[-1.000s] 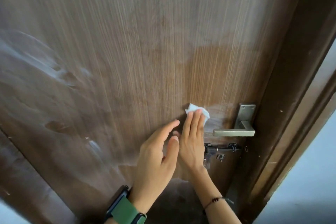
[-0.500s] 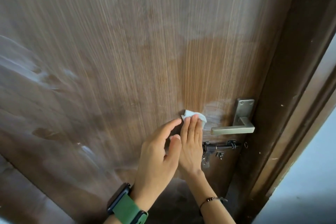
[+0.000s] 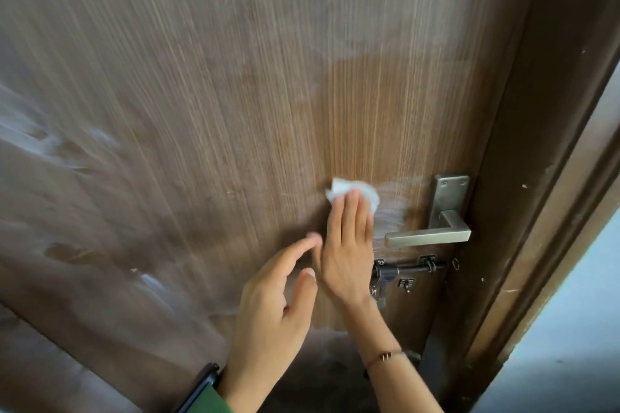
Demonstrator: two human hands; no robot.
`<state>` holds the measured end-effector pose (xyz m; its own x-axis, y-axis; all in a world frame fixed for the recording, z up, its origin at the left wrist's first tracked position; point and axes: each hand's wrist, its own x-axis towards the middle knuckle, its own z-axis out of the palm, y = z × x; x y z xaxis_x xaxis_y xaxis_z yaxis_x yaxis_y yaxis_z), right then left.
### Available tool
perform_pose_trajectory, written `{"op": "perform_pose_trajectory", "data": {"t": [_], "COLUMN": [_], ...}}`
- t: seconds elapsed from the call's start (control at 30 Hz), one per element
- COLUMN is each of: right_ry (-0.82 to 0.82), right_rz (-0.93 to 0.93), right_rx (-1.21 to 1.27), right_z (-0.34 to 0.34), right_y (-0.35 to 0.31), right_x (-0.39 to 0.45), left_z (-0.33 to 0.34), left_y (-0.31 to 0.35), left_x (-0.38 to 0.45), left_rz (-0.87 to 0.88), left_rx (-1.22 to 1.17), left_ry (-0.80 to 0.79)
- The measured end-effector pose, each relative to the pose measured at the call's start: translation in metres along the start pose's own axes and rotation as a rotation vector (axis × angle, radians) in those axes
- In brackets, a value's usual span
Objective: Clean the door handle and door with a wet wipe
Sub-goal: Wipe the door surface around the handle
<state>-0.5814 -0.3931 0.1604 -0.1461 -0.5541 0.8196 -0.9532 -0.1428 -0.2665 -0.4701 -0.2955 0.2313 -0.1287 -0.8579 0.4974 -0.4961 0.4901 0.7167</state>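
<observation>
A brown wood-grain door (image 3: 235, 94) fills the view, with wet smears on its left part and beside the handle. My right hand (image 3: 347, 245) lies flat on the door and presses a crumpled white wet wipe (image 3: 352, 193) against it, just left of the metal lever handle (image 3: 432, 233). My left hand (image 3: 275, 305) hovers below and left of it, fingers apart, holding nothing. A watch with a green strap sits on the left wrist.
A dark slide bolt (image 3: 409, 270) is mounted under the handle. The dark door frame (image 3: 536, 144) runs down the right side, with a pale wall (image 3: 570, 329) beyond it. Dark floor shows below the door.
My right hand with the wipe dipped down the door, then rose again beside the handle. My left hand stayed close under it.
</observation>
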Motion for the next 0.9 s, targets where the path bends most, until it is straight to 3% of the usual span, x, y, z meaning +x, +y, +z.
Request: {"op": "perform_pose_trajectory", "data": {"t": [0.1,0.3,0.37,0.47,0.57,0.73,0.9], "right_ry": [0.07,-0.28,-0.321,-0.204,-0.049,-0.108,0.097], "right_rz": [0.037,-0.095,-0.149,-0.159,-0.032,-0.05,0.034], "right_rx": [0.052,-0.068,-0.105,-0.076,-0.033,-0.032,0.01], "right_z": [-0.003,0.012,0.01,0.0,-0.005,-0.001,0.002], "right_y": [-0.01,0.017,0.028,0.028,0.011,0.035,0.051], "right_x": [0.045,-0.057,-0.063,-0.028,0.015,-0.017,0.004], "left_z": [0.002,0.0,0.001,0.008,0.021,0.023,0.014], "left_y": [0.005,0.002,-0.001,0.001,0.006,0.017,0.011], "left_x": [-0.002,-0.006,-0.006,-0.006,-0.004,-0.003,-0.003], "left_rz": [-0.002,0.028,0.025,0.018,0.049,0.143,0.061], "left_rx": [0.041,0.073,0.076,0.062,0.051,0.096,0.125], "left_ry": [-0.025,-0.017,0.0,-0.004,-0.037,-0.031,0.028]}}
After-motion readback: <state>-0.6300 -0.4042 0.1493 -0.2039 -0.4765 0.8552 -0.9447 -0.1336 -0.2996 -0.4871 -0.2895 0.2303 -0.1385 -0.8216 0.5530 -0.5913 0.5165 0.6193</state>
